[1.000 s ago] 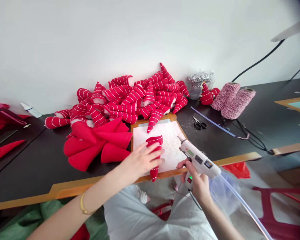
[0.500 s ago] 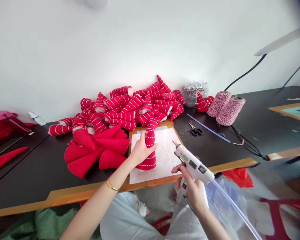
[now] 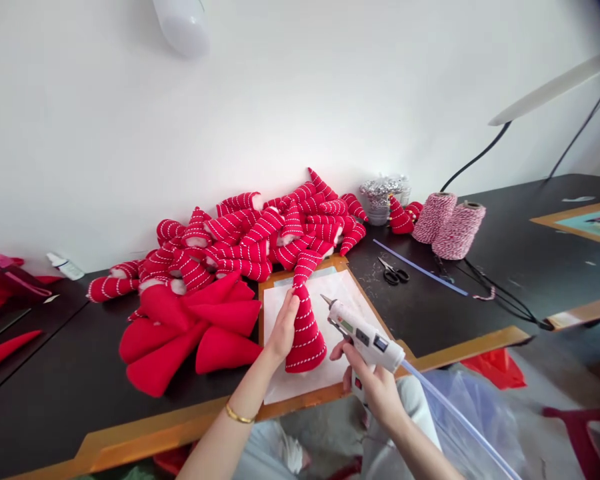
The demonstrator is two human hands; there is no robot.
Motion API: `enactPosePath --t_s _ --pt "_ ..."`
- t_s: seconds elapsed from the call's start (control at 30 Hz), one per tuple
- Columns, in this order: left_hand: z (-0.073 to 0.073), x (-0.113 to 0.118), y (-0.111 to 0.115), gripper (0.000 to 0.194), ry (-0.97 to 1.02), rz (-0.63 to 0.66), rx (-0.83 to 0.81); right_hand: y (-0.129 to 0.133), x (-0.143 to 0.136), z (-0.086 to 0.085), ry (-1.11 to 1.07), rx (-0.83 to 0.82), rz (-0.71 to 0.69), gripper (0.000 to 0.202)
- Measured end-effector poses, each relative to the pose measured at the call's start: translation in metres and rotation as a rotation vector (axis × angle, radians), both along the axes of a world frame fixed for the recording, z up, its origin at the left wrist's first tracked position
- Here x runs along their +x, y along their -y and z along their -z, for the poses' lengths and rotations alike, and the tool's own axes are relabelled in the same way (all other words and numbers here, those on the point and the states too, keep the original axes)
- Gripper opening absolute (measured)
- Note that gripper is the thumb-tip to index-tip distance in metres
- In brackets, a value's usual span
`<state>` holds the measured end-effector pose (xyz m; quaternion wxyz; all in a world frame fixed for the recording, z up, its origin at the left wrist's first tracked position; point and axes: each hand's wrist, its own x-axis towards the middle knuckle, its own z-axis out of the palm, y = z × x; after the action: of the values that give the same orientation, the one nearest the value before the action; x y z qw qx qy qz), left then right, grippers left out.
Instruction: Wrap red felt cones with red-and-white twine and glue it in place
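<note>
My left hand (image 3: 284,328) holds the left side of a red cone hat (image 3: 307,337) wound with white dashed cord, its bent tip pointing away from me. The hat rests on a white sheet (image 3: 280,385) over a wood-edged board. In my right hand (image 3: 367,377) is a white glue gun (image 3: 363,333) with a clear glue stick out of its back. Its nozzle points at the hat from the right, a small gap apart. Behind lies a heap of corded red cones (image 3: 245,227), and plain red cones (image 3: 175,340) lie to the left.
Black scissors (image 3: 394,272) and a translucent glue stick (image 3: 420,267) lie right of the board. Farther right stand two red-and-white twine spools (image 3: 460,230) with black cables beside them. A tub of silver tinsel (image 3: 380,197) stands near the wall. A lamp (image 3: 555,90) reaches in at upper right.
My left hand has shifted to the hat's left side, and the hat shows more of its front. The glue gun has moved left, nearer the hat. The camera view has shifted slightly.
</note>
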<state>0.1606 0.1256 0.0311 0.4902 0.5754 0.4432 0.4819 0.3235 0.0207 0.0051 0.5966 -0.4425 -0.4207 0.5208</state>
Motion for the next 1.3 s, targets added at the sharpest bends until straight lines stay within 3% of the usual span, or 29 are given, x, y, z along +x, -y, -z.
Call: enactPosePath --t_s 0.13,0.3,0.53,0.7,0.83,1.13,1.3 --pt "-0.004 -0.001 0.006 0.036 0.076 0.070 -0.046 -0.010 -0.006 -0.008 -0.051 0.024 0.055 0.042" --pt "0.000 0.004 0.010 0.049 0.070 -0.050 0.024 -0.008 -0.012 -0.013 -0.082 0.033 0.022 0.036" --pt "0.006 0.005 0.020 0.026 0.162 -0.061 0.094 -0.001 -0.015 -0.007 -0.003 0.004 -0.018 0.041" --pt "0.002 0.003 0.022 0.036 0.085 -0.092 0.204 -0.004 -0.011 -0.008 0.036 0.035 -0.050 0.040" --pt "0.004 0.000 0.017 0.032 -0.053 -0.086 0.204 -0.006 -0.012 -0.004 0.030 0.031 -0.081 0.039" --pt "-0.001 0.001 0.018 0.024 0.099 -0.072 0.108 -0.009 -0.012 -0.004 0.026 0.033 -0.083 0.039" --pt "0.001 -0.001 0.015 0.021 0.101 -0.089 0.134 -0.009 -0.013 -0.004 0.023 0.038 -0.075 0.041"
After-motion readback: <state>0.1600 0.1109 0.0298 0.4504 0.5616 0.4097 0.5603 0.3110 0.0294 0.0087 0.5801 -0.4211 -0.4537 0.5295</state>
